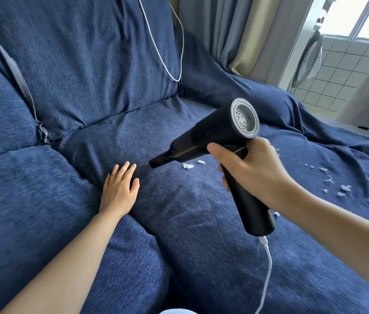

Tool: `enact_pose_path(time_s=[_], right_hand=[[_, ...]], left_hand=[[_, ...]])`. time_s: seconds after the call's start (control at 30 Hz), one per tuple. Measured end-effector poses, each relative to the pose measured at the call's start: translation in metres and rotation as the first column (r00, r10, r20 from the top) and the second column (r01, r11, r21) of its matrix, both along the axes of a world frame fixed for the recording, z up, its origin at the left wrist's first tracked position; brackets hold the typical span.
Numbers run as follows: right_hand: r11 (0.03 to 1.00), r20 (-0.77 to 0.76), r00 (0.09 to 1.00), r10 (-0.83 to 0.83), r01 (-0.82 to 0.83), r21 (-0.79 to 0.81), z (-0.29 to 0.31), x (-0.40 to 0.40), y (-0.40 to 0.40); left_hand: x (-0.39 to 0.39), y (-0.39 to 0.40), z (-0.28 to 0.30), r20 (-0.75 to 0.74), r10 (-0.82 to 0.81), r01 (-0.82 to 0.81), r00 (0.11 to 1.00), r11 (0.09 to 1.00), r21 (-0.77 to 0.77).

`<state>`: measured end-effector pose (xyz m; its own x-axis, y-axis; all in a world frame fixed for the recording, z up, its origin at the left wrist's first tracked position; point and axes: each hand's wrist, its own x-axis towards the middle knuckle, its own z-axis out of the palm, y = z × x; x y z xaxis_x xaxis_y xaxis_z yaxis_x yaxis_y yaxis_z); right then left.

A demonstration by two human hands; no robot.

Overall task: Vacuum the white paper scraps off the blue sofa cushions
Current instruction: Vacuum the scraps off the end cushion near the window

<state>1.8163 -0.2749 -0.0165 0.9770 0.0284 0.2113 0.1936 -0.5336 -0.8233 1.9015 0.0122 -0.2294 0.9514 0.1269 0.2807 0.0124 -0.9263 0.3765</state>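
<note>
My right hand (250, 171) grips the handle of a black handheld vacuum (215, 134), whose narrow nozzle points down-left and hovers just above the blue seat cushion (190, 223). A small clump of white paper scraps (189, 165) lies on the cushion just right of the nozzle tip. More scraps (335, 184) are scattered further right on the cover. My left hand (120, 186) rests flat on the cushion with straight fingers, just left of the nozzle.
A white cable (267, 268) runs down from the vacuum's handle. Another white cord (167, 53) hangs over the back cushion. Curtains (235, 30) and a tiled floor (328, 82) with a white bin lie to the right.
</note>
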Motion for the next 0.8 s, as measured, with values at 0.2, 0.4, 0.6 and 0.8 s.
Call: enact_pose_path(time_s=[0.2, 0.4, 0.6, 0.8], right_hand=[[0.998, 0.011, 1.0, -0.018, 0.019, -0.063, 0.003, -0.008, -0.012], [0.988, 0.05, 0.992, -0.117, 0.122, -0.097, 0.005, -0.009, -0.031], [0.985, 0.061, 0.988, -0.144, 0.149, -0.09, 0.003, -0.009, -0.039], [0.971, 0.142, 0.974, -0.179, 0.198, -0.133, -0.003, -0.002, -0.043]], left_hand=[[-0.003, -0.003, 0.002, 0.004, -0.016, 0.016, 1.0, 1.0, 0.006], [-0.002, -0.004, 0.003, 0.01, -0.057, 0.057, 0.998, 0.998, 0.021], [-0.003, -0.018, 0.009, -0.018, -0.113, 0.113, 0.993, 0.993, 0.022], [0.001, -0.056, 0.024, -0.078, -0.2, 0.203, 0.977, 0.979, 0.029]])
